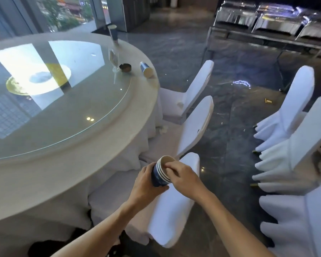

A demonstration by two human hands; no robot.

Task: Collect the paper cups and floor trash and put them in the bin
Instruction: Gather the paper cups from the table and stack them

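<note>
A stack of several nested blue paper cups [160, 174] sits in front of me above a chair back. My left hand [146, 184] grips the stack around its side. My right hand [181, 176] rests on the stack's rims with fingers curled over them. Another blue paper cup [146, 69] lies on its side near the round table's right edge. A further blue cup [113, 32] stands upright at the table's far edge. On the dark floor a small yellow scrap [268, 101] lies to the right, and crumpled white paper [163, 129] lies by the tablecloth hem. No bin is in view.
The round table [141, 115] has a glass turntable, a tall glass [115, 59] and a dark ashtray [125, 67]. White-covered chairs [195, 123] ring it; several more [293, 145] stand at the right. Steel chafing dishes [274, 21] line the far wall.
</note>
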